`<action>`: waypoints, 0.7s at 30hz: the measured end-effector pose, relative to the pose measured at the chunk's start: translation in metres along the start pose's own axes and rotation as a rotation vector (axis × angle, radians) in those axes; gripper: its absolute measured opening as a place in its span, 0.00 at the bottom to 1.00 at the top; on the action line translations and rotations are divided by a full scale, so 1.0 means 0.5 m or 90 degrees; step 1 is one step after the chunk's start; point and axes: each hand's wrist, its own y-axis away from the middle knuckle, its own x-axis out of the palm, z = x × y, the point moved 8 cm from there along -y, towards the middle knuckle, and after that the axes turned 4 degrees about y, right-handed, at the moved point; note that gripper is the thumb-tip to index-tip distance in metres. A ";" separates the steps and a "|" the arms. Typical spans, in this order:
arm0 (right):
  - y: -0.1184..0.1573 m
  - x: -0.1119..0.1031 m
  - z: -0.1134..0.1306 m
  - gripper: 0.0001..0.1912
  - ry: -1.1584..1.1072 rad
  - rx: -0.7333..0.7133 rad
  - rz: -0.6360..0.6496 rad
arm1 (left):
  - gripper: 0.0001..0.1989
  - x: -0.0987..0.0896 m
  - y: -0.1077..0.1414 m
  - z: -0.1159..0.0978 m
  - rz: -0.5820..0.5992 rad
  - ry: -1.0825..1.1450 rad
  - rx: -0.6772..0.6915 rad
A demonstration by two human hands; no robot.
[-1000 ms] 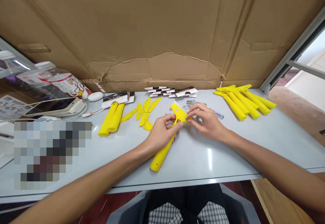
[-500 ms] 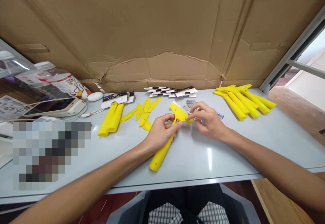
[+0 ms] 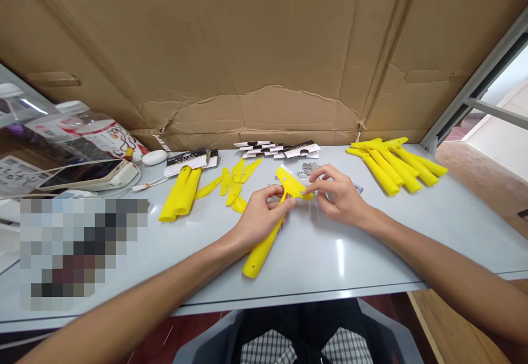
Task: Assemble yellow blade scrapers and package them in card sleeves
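The left hand (image 3: 264,218) clasped a yellow plastic scraper (image 3: 262,257) at its neck, near mid-surface (image 3: 330,276); the right hand's fingers (image 3: 319,183) pinched its blade, barely shifted from a moment earlier, beside metal fittings (image 3: 309,169).

You wear a black-and-white checked shirt (image 3: 346,346) under a dark open layer (image 3: 303,320); left forearm (image 3: 144,292) and right forearm (image 3: 445,270) bare.
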 end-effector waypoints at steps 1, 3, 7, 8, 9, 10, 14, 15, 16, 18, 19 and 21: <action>0.000 0.000 0.001 0.22 0.002 -0.004 0.001 | 0.17 0.000 0.000 0.001 0.001 0.001 -0.002; 0.000 0.003 0.000 0.22 0.008 -0.008 0.007 | 0.17 -0.001 0.000 0.003 0.000 0.001 -0.007; 0.002 0.005 -0.004 0.22 0.006 -0.010 0.006 | 0.16 -0.002 0.000 0.001 -0.002 -0.003 -0.007; 0.002 0.006 -0.004 0.22 0.007 -0.010 0.006 | 0.16 -0.002 0.000 0.000 -0.003 -0.003 -0.005; 0.002 0.006 -0.004 0.22 0.008 -0.009 0.006 | 0.16 -0.002 0.000 -0.001 -0.005 -0.002 -0.004; 0.002 0.006 -0.004 0.22 0.009 -0.008 0.006 | 0.16 -0.002 0.000 -0.002 -0.006 -0.001 -0.004; 0.001 0.002 0.000 0.22 0.008 -0.009 -0.005 | 0.17 -0.002 0.002 -0.001 -0.008 -0.001 -0.010; 0.000 0.000 0.002 0.22 0.006 -0.010 -0.008 | 0.18 -0.002 0.002 -0.001 -0.009 -0.001 -0.010; 0.000 -0.001 0.003 0.22 0.006 -0.012 -0.009 | 0.17 -0.003 0.001 0.000 -0.010 -0.001 -0.009; 0.000 -0.001 0.005 0.22 0.007 -0.019 -0.007 | 0.17 -0.004 0.001 0.001 -0.011 -0.001 -0.009; 0.000 0.000 0.006 0.22 0.008 -0.022 -0.004 | 0.16 -0.004 0.001 0.002 -0.010 -0.002 -0.010; 0.000 0.001 0.007 0.22 0.010 -0.030 -0.002 | 0.16 -0.004 0.001 0.003 -0.009 -0.004 -0.013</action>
